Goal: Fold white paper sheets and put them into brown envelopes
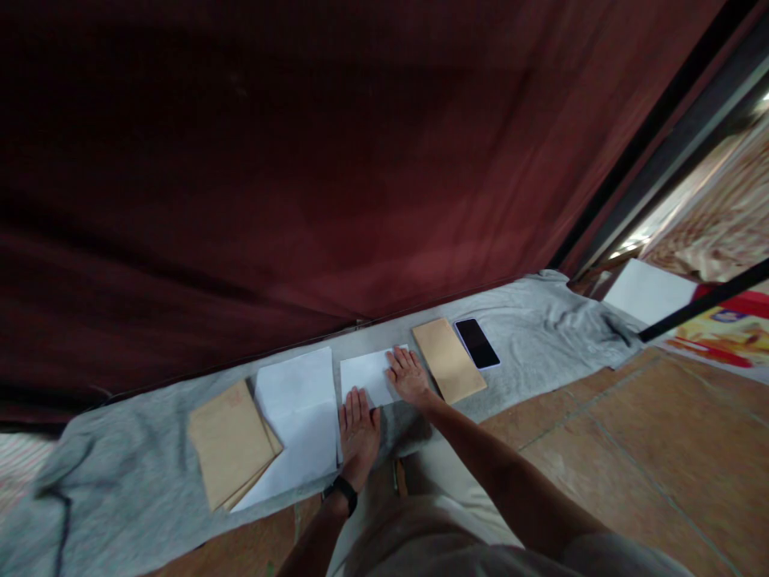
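Note:
A white sheet of paper [371, 375], seemingly folded to a smaller size, lies on the grey cloth in front of me. My left hand [359, 429] rests flat at its lower left corner, fingers stretched out. On its right end lies my right hand [408, 375], also flat with the fingers extended. Just left of my left hand is a stack of larger white paper [300, 417]. Several brown envelopes [231, 441] overlap that stack's left side. Close to the right of my right hand is another brown envelope [449, 361].
A smartphone [477, 343] with a dark screen lies beside the right envelope. Grey cloth [529, 336] covers the long narrow surface. Behind it hangs a dark red curtain [360, 200]. Brown floor tiles [630, 433] and a colourful printed box or bag [726, 328] are at the right.

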